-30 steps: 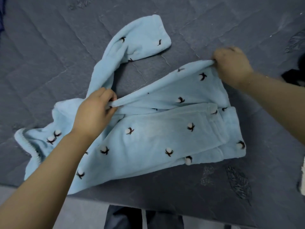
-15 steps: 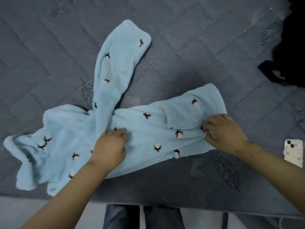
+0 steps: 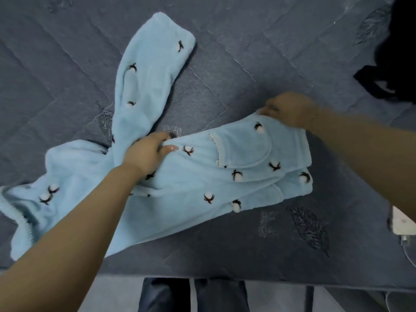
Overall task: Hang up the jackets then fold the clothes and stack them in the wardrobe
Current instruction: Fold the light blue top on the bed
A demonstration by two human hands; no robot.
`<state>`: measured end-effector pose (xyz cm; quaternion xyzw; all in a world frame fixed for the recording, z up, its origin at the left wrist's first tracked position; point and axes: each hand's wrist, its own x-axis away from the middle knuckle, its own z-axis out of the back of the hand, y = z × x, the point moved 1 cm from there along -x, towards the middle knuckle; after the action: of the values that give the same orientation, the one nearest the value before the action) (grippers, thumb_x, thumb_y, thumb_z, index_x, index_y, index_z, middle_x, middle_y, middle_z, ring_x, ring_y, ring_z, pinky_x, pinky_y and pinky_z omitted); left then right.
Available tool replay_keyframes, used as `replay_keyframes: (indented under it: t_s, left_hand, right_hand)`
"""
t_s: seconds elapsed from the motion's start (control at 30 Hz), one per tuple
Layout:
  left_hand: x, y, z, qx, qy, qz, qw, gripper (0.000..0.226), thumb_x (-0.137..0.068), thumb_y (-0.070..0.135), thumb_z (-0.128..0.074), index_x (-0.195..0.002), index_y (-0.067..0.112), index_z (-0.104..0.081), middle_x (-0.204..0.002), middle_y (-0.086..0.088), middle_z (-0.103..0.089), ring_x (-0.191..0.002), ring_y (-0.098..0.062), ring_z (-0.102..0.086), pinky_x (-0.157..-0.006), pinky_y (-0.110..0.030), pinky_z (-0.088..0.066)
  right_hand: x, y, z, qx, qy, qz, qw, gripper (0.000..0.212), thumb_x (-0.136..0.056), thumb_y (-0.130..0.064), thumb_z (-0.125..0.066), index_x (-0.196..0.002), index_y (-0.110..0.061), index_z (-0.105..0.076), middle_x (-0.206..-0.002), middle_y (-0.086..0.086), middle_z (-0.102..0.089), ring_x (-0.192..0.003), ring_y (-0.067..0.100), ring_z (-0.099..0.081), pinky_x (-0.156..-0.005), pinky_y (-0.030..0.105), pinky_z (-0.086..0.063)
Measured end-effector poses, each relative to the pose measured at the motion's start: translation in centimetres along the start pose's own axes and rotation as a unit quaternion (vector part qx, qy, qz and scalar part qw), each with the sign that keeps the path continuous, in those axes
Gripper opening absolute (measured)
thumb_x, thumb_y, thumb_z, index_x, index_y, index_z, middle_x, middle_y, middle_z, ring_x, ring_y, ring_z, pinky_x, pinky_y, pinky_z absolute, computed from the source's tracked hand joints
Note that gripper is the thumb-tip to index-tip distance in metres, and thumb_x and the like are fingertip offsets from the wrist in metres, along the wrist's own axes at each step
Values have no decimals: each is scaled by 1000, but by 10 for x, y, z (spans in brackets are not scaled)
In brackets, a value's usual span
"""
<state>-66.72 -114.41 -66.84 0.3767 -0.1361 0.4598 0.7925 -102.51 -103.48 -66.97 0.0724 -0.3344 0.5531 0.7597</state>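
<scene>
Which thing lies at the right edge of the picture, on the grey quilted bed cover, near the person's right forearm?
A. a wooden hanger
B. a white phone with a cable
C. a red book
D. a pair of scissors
B: a white phone lies on the grey quilted cover at the right edge, with a thin white cable below it; the right hand grips the light blue garment further left.

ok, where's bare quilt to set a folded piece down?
Bare quilt left of the raised sleeve; more between that sleeve and the black clothes. The near strip below the blue garment is narrow. Crowded on the right near the phone.
</scene>
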Motion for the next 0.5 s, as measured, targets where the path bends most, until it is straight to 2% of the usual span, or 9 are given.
replay_keyframes:
  t_s: [0.1,0.17,0.2,0.27,0.33,0.4,0.47,0.5]
  left_hand:
    - [-4,-7,7,1,101,13,995,17,-94,43,-57,-93,27,-52,-85,6,-58,-77,-19,-51,-67,-32,-35]
    - [-12,-7,2,3,112,44,993,19,-95,35,-58,-100,17,-55,-94,-3,-64,-85,-26,-56,-73,-37,-42]
    - [-15,-4,-2,-2,106,56,993,19,-95,29,-59,-105,13,-56,-102,-8,-65,-93,-30,-57,-80,-40,-44]
    - [-14,7,-11,-43,119,56,990,23,-92,14,-58,-115,10,-56,-118,-13,-59,-109,-34,-52,-92,-41,-38]
    - [-1,25,-19,-58,167,-2,984,43,-80,0,-54,-122,12,-56,-126,-12,-53,-117,-33,-46,-94,-38,-29]
    - [16,44,-29,-34,204,-100,973,51,-76,0,-54,-125,14,-57,-132,-8,-51,-123,-29,-45,-99,-37,-28]
    - [31,50,-49,-53,189,-147,969,48,-92,18,-54,-139,19,-48,-149,-5,-40,-138,-23,-34,-113,-43,-21]
    - [36,48,-60,-77,150,-133,977,54,-98,36,-49,-149,24,-36,-158,-4,-27,-146,-21,-21,-118,-47,-11]
  right_hand:
    - [-19,3,11,46,73,-78,993,60,-101,-51,-37,-67,-4,-53,-65,7,-49,-66,25,-49,-60,33,-32]
    - [-31,0,10,53,73,-134,987,60,-102,-49,-37,-63,-4,-48,-72,15,-55,-71,30,-52,-62,35,-36]
    - [-34,-4,8,58,71,-154,984,58,-103,-47,-36,-70,-2,-52,-83,20,-59,-78,33,-55,-68,38,-40]
    - [-32,-17,1,78,106,-158,979,53,-105,-42,-30,-103,3,-59,-110,26,-60,-101,39,-56,-90,44,-39]
    - [-13,-37,-7,69,194,-105,973,46,-106,-34,-28,-123,0,-54,-127,23,-54,-115,38,-50,-101,45,-31]
    - [18,-63,-28,34,266,2,963,44,-103,-32,-32,-128,-4,-55,-136,18,-52,-122,35,-49,-107,45,-31]
    - [55,-86,-59,39,239,120,963,54,-99,-42,-36,-140,-9,-49,-149,14,-43,-136,33,-41,-114,51,-27]
    - [69,-89,-75,73,204,158,963,63,-96,-50,-39,-146,-13,-42,-155,12,-36,-142,31,-34,-116,54,-22]
